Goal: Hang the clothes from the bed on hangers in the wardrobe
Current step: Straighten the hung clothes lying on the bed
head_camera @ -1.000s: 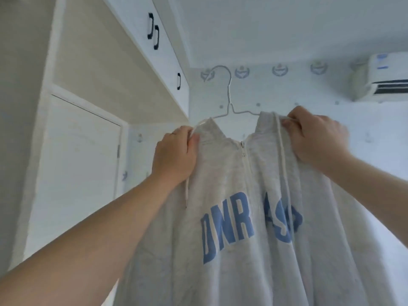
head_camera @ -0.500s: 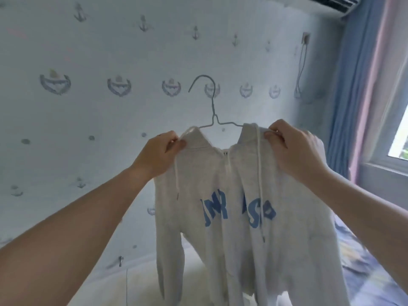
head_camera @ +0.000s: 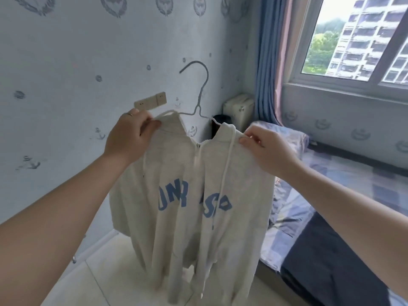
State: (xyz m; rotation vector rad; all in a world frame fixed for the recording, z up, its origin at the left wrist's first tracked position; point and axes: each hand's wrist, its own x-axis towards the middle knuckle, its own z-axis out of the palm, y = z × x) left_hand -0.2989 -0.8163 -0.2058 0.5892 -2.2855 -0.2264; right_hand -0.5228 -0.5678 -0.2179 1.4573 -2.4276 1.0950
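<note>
Status: one pale hoodie (head_camera: 194, 195) is seated on a wire hanger (head_camera: 199, 100), hook upright and free above the collar. The assembly is held in the air in front of the wall, just beside the bed (head_camera: 344, 173).

Hands: the left hand (head_camera: 130, 135) pinches one shoulder of the hoodie at the hanger's end. The right hand (head_camera: 267, 149) pinches the other shoulder.

Assessment: mounting looks complete, or nearly so. Hanging is not yet done, and no wardrobe is in view.

Outstanding: a dark cloth (head_camera: 331, 261) lies on the bed. Whether it is a garment left to hang, I cannot tell.
</note>
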